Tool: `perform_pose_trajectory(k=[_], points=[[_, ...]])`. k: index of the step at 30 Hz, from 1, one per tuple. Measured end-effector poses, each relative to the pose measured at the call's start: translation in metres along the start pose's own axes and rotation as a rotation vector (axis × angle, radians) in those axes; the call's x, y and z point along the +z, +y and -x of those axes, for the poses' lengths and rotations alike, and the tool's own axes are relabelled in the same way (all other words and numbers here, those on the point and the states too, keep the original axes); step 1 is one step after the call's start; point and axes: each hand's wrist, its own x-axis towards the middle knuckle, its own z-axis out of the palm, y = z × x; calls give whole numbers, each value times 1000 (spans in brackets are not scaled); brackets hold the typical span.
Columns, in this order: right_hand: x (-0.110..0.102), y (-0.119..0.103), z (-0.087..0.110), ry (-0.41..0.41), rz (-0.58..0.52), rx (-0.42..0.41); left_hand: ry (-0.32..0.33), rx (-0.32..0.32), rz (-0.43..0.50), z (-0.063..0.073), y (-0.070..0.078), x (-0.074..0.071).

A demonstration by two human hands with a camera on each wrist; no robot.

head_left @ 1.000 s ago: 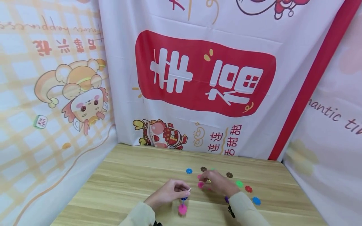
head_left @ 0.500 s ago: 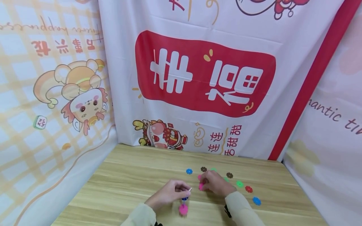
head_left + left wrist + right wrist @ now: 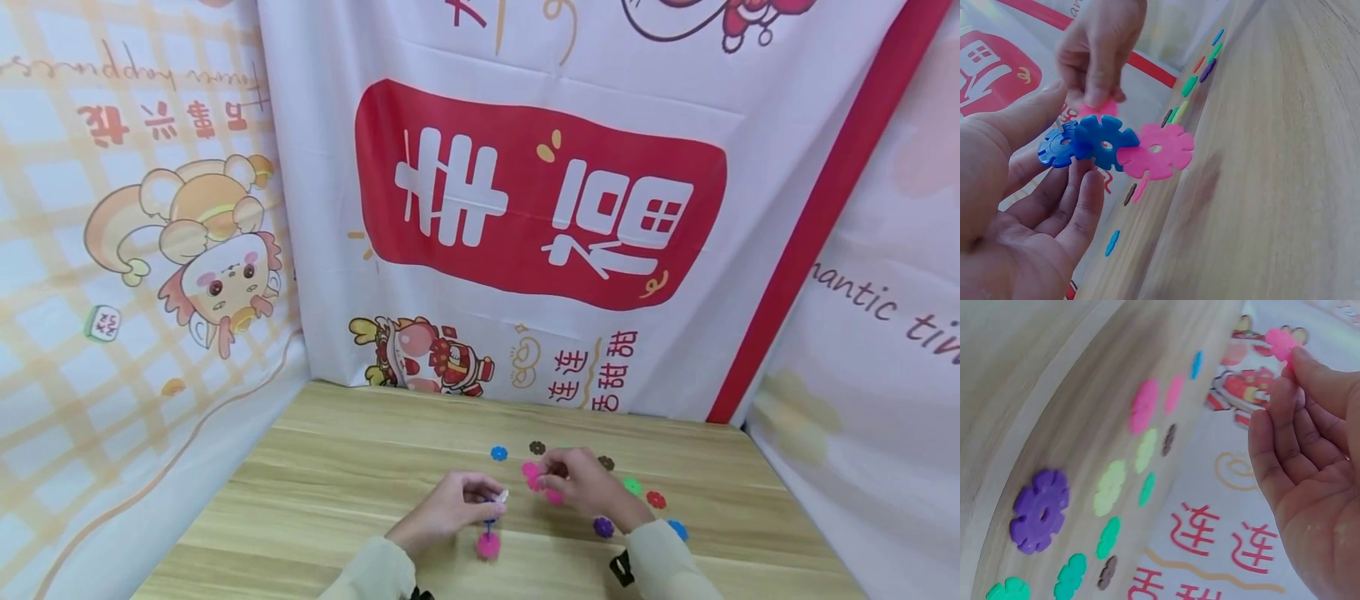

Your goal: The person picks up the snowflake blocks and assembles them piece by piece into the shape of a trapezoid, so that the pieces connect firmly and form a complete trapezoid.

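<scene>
My left hand [image 3: 448, 505] pinches a short chain of interlocked flower-shaped plastic discs. In the left wrist view, a dark blue disc [image 3: 1057, 147] sits between thumb and fingers, slotted to another blue disc [image 3: 1102, 139], with a pink disc [image 3: 1172, 150] at the far end. A small white piece [image 3: 502, 496] shows at the left fingertips in the head view. My right hand [image 3: 588, 485] pinches a separate pink disc [image 3: 1282, 344] by its edge between thumb and fingertips, raised over the table. Beneath that hand, more pink discs [image 3: 1144, 406] lie flat on the wood.
Loose discs lie scattered on the wooden table [image 3: 315, 467]: purple [image 3: 603, 527], blue [image 3: 498, 453], brown [image 3: 537, 447], red [image 3: 656, 500], green [image 3: 633, 486] and yellow-green [image 3: 1110, 487]. Printed cloth [image 3: 330, 250] hangs at the back and both sides.
My right hand has picked up a pink disc from the table and raised it slightly. The purple disc has come into sight beside the right wrist. My left hand keeps its chain nearly still.
</scene>
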Motion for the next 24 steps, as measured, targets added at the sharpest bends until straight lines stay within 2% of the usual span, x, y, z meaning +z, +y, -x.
perform_pose_trajectory(k=[8, 15, 21, 24], points=[[-1, -24, 14, 51, -44, -86, 5, 48, -13, -3, 1, 4], [7, -31, 19, 97, -43, -139, -1, 79, -32, -2, 5, 8], [13, -30, 17, 76, -65, -155, -6, 90, -46, -2, 2, 9], [15, -32, 15, 61, -72, -152, -18, 119, -69, -1, 1, 9]])
